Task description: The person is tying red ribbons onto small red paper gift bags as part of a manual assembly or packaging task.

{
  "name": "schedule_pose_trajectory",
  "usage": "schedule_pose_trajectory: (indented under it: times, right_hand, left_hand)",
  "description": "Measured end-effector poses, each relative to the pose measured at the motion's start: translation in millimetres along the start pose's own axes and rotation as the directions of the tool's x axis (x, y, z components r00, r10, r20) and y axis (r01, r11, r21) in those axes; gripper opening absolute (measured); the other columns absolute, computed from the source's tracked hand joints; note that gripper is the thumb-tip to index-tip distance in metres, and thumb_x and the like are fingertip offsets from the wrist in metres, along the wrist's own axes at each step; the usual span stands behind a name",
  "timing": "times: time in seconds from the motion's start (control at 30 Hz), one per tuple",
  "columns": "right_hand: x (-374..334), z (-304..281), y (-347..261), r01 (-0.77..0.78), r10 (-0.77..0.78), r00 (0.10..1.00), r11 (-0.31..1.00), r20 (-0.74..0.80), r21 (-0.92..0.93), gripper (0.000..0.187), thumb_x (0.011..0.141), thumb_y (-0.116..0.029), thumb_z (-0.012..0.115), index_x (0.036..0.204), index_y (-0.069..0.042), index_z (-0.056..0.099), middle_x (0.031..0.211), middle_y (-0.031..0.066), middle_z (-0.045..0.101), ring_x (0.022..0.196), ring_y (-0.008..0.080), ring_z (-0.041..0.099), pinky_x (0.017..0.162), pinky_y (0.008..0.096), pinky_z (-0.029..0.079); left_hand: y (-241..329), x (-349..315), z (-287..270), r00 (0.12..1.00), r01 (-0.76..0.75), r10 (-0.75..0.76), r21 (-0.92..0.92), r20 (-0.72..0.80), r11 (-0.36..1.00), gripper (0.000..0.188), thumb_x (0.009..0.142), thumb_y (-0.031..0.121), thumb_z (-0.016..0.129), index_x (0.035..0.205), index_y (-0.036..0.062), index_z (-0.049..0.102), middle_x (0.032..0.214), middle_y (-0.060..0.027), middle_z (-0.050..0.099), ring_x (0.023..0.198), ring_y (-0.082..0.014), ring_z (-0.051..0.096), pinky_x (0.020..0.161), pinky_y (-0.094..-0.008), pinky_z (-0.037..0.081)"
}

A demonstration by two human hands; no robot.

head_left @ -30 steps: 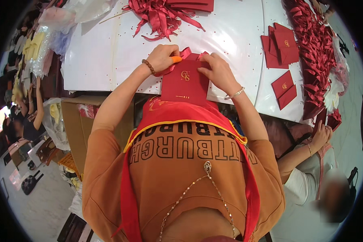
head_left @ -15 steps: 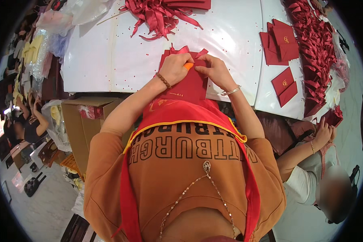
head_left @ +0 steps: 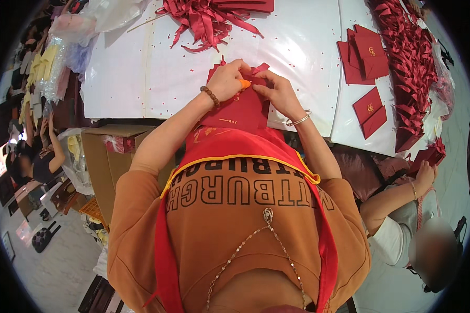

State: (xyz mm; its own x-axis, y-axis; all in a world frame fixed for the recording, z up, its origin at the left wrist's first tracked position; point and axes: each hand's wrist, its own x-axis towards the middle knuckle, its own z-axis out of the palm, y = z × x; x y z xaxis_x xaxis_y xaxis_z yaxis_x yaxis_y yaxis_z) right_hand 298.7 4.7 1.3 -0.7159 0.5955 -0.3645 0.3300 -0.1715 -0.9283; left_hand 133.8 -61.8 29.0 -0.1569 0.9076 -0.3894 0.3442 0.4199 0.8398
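A dark red paper bag (head_left: 240, 116) with small gold print lies flat in front of me, at the near edge of the white table. Over its upper left part is my left hand (head_left: 227, 82), fingers closed. A small orange piece (head_left: 244, 83) shows at its thumb; whether it is a tool or a thumb cover I cannot tell. My right hand (head_left: 278, 93) pinches at the bag's upper right, thumb and forefinger almost meeting by a red ribbon (head_left: 261, 68). The ribbon's exact path between the fingertips is hidden.
A heap of red ribbons (head_left: 201, 23) lies at the far side. Several dark red folded bags (head_left: 368, 55) are stacked to the right, beside a long row of ribboned bags (head_left: 404, 73). A co-worker's hand (head_left: 427, 175) is at lower right. A cardboard box (head_left: 102, 172) stands left.
My left hand has shifted slightly, its fingers reaching further over the bag's top ribbon. My right hand has stayed almost in place. The co-worker's hand at the right has moved slightly.
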Motion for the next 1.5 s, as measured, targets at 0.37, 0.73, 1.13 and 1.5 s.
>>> schedule_pose_trajectory:
  times: [0.37, 0.73, 1.13, 1.5]
  right_hand:
    - [3.2, -0.1, 9.9, -0.007, 0.001, 1.0, 0.969, 0.026, 0.246, 0.02, 0.083, -0.01, 0.061, 0.101, -0.002, 0.059, 0.076, -0.0001, 0.057, 0.064, 0.0064, 0.051, 0.058, 0.0207, 0.043]
    - [3.4, 0.8, -2.1, -0.058, 0.058, 0.998, 0.984, -0.007, -0.169, 0.02, 0.082, -0.011, 0.059, 0.1, -0.001, 0.06, 0.076, 0.0035, 0.059, 0.065, 0.0085, 0.054, 0.059, 0.0222, 0.045]
    - [-0.5, 2.0, -0.2, -0.065, 0.063, 0.998, 0.992, 0.022, 0.104, 0.024, 0.085, -0.013, 0.059, 0.104, 0.001, 0.058, 0.084, 0.0035, 0.06, 0.073, 0.0085, 0.055, 0.065, 0.0225, 0.047]
    - [-3.7, -1.4, -7.4, 0.084, -0.078, 0.996, 0.988, 0.052, -0.127, 0.022, 0.085, -0.013, 0.059, 0.101, 0.002, 0.058, 0.08, 0.0053, 0.06, 0.068, 0.0094, 0.055, 0.062, 0.0235, 0.047]
  left_hand:
    - [-11.5, 11.0, -3.0, 0.981, 0.131, -0.096, -0.206, 0.17, 0.97, 0.024, 0.071, 0.002, 0.055, 0.094, -0.0019, 0.061, 0.063, -0.0086, 0.061, 0.056, -0.0134, 0.058, 0.052, -0.026, 0.045]
    - [-7.2, 3.6, 6.3, 0.983, -0.174, 0.181, 0.215, -0.013, 0.961, 0.02, 0.073, 0.001, 0.057, 0.092, -0.0009, 0.062, 0.06, -0.0055, 0.059, 0.054, -0.0108, 0.055, 0.05, -0.0263, 0.042]
    - [-8.6, 5.8, 0.4, 0.998, -0.059, 0.062, 0.16, -0.013, 0.985, 0.022, 0.071, 0.007, 0.059, 0.092, 0.0027, 0.064, 0.069, -0.012, 0.063, 0.063, -0.0233, 0.061, 0.059, -0.0331, 0.047]
    - [-8.6, -3.5, 0.7, 0.991, -0.111, 0.117, 0.102, -0.058, 0.989, 0.014, 0.076, 0.007, 0.06, 0.088, 0.0015, 0.061, 0.061, -0.0071, 0.058, 0.056, -0.0139, 0.057, 0.051, -0.0283, 0.042]
